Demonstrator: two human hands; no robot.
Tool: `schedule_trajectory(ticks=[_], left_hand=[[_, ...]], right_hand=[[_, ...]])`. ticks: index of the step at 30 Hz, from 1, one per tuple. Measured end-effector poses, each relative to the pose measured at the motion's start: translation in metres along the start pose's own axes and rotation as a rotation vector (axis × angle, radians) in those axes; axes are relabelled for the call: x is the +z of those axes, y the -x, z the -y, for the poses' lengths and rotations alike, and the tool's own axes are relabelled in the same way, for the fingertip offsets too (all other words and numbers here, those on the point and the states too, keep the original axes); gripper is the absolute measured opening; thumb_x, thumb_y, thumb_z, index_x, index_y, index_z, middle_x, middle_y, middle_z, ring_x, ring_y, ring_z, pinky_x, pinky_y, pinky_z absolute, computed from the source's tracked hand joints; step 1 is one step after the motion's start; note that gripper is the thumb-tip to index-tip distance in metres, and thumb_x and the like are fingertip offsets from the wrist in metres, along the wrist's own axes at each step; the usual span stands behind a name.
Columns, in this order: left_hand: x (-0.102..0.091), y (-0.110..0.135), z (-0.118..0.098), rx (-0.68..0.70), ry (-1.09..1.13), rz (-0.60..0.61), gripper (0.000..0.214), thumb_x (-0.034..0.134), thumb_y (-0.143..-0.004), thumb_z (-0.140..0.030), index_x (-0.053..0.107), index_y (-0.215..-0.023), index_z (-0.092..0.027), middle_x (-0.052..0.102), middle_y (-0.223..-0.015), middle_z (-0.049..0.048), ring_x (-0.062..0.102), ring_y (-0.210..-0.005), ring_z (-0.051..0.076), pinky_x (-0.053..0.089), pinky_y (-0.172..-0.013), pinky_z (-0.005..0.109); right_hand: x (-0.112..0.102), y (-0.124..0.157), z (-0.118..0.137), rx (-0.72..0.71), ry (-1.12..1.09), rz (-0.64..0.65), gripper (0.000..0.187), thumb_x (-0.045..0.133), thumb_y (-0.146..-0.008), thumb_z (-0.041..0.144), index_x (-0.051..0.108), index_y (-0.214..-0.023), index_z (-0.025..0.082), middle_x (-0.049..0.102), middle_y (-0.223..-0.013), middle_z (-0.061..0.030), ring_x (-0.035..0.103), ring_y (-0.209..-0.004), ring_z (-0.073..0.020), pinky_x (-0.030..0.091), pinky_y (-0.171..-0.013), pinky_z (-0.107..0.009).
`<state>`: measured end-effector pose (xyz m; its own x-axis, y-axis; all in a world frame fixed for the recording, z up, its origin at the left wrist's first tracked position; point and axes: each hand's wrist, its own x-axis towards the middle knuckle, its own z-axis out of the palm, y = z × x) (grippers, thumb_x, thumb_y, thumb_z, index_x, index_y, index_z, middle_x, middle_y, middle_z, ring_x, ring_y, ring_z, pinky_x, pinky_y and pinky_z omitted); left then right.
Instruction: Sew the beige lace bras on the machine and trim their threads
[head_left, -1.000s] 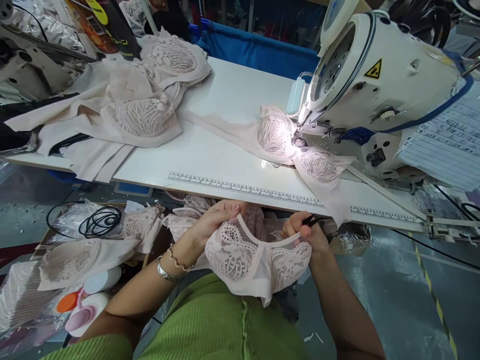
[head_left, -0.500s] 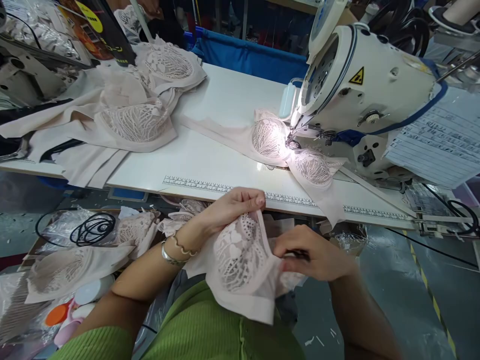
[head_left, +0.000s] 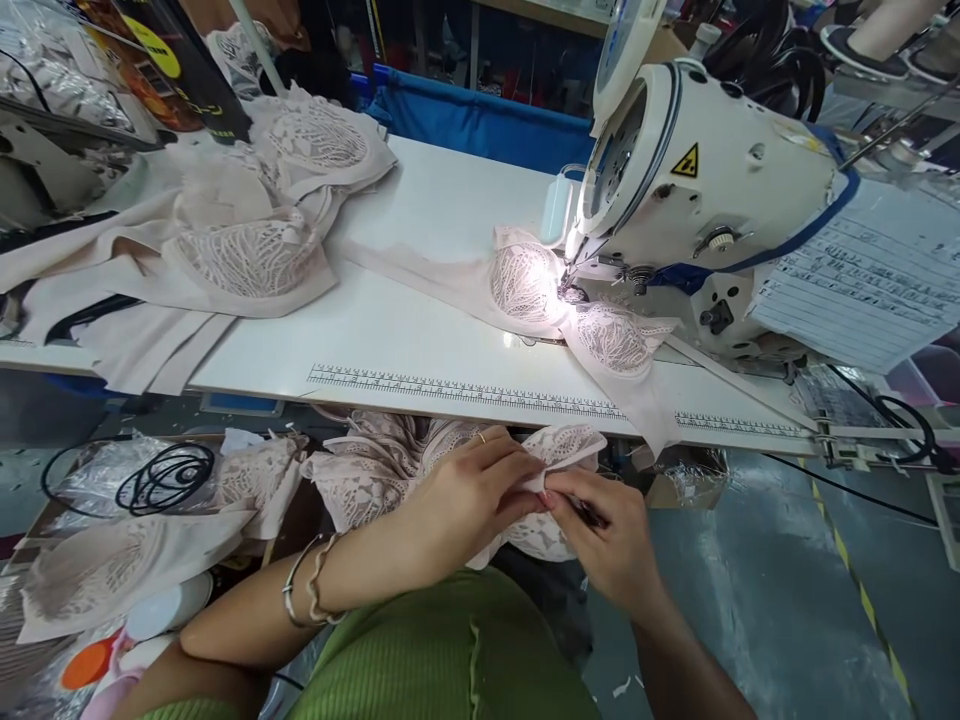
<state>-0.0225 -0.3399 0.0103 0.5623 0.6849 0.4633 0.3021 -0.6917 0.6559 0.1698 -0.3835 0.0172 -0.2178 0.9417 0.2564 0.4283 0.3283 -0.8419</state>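
A pale pink lace bra point(head_left: 555, 450) is bunched in my lap, just below the table's front edge. My left hand point(head_left: 469, 495) is closed over it, fingers pinching the fabric. My right hand point(head_left: 607, 530) is closed too, gripping small black thread snips point(head_left: 589, 515) and meeting the left fingertips at the fabric. Another lace bra point(head_left: 559, 300) lies on the white table point(head_left: 420, 330) under the needle of the white sewing machine point(head_left: 690, 190), lit by its lamp.
A pile of lace bras point(head_left: 255, 220) lies at the table's back left. More lace pieces point(head_left: 255, 480) and black cords point(head_left: 161, 475) sit in a box at lower left. A blue bin point(head_left: 480, 120) stands behind the table. A paper sheet point(head_left: 862, 280) hangs at right.
The bra was spread out between both hands, then turned and folded. Now it is gathered low in my lap, and both hands have closed in together on one spot.
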Motion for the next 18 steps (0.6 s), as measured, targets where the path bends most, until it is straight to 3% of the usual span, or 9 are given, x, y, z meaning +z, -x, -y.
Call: schedule_trajectory(ticks=[2,4,6,7,10,12,18], left_hand=[[0.002,-0.001,0.006,-0.022,0.012,-0.034,0.007,0.061,-0.095,-0.020,0.066,-0.098,-0.016,0.070,-0.088,0.0074,0.066,-0.083,0.019,0.054,-0.071,0.028],[-0.001,-0.002,0.008,-0.074,0.043,-0.060,0.005,0.063,-0.093,-0.019,0.066,-0.090,-0.016,0.068,-0.084,0.0064,0.064,-0.076,0.017,0.051,-0.066,0.025],[-0.005,-0.003,0.008,-0.162,0.115,-0.066,0.007,0.066,-0.091,-0.021,0.066,-0.084,-0.017,0.067,-0.082,0.0058,0.062,-0.071,0.015,0.048,-0.062,0.024],[-0.008,-0.004,0.008,-0.213,0.165,-0.058,0.009,0.068,-0.089,-0.022,0.066,-0.082,-0.018,0.067,-0.081,0.0055,0.062,-0.070,0.015,0.048,-0.062,0.024],[-0.016,-0.005,0.011,-0.345,0.360,-0.030,0.013,0.074,-0.084,-0.025,0.067,-0.076,-0.018,0.068,-0.076,0.0048,0.063,-0.072,0.016,0.048,-0.065,0.026],[-0.021,-0.004,0.015,-0.406,0.487,-0.068,0.012,0.076,-0.083,-0.024,0.069,-0.076,-0.017,0.068,-0.077,0.0047,0.063,-0.073,0.016,0.049,-0.067,0.026],[-0.024,0.009,0.030,-0.481,0.594,-0.293,0.011,0.082,-0.077,-0.023,0.072,-0.075,-0.019,0.069,-0.083,0.0046,0.065,-0.081,0.016,0.052,-0.071,0.027]], right_hand=[[0.003,0.000,-0.004,-0.072,0.038,-0.038,0.016,0.056,-0.104,0.017,0.066,-0.092,0.021,0.057,-0.073,-0.0005,0.051,-0.059,-0.0159,0.041,-0.056,-0.026],[0.000,-0.001,-0.008,-0.153,0.120,-0.092,0.016,0.058,-0.103,0.015,0.068,-0.093,0.021,0.062,-0.095,-0.0063,0.056,-0.068,-0.0176,0.044,-0.061,-0.028],[-0.006,-0.003,-0.013,-0.173,0.148,-0.043,0.019,0.055,-0.105,0.017,0.069,-0.091,0.020,0.059,-0.118,-0.0115,0.060,-0.076,-0.0193,0.047,-0.065,-0.030],[-0.010,-0.005,-0.015,-0.157,0.112,0.025,0.023,0.054,-0.107,0.021,0.068,-0.089,0.019,0.059,-0.120,-0.0121,0.060,-0.076,-0.0190,0.047,-0.064,-0.030],[-0.023,-0.008,-0.023,-0.075,-0.116,0.244,0.040,0.053,-0.111,0.040,0.063,-0.078,0.018,0.059,-0.090,-0.0075,0.053,-0.064,-0.0167,0.039,-0.053,-0.027],[-0.032,-0.008,-0.028,-0.056,-0.207,0.287,0.048,0.056,-0.109,0.050,0.061,-0.073,0.018,0.052,-0.076,-0.0039,0.047,-0.060,-0.0161,0.035,-0.050,-0.026],[-0.052,-0.002,-0.037,-0.076,-0.111,0.140,0.029,0.064,-0.108,0.040,0.072,-0.087,0.021,0.063,-0.088,-0.0074,0.059,-0.070,-0.0199,0.042,-0.053,-0.027]])
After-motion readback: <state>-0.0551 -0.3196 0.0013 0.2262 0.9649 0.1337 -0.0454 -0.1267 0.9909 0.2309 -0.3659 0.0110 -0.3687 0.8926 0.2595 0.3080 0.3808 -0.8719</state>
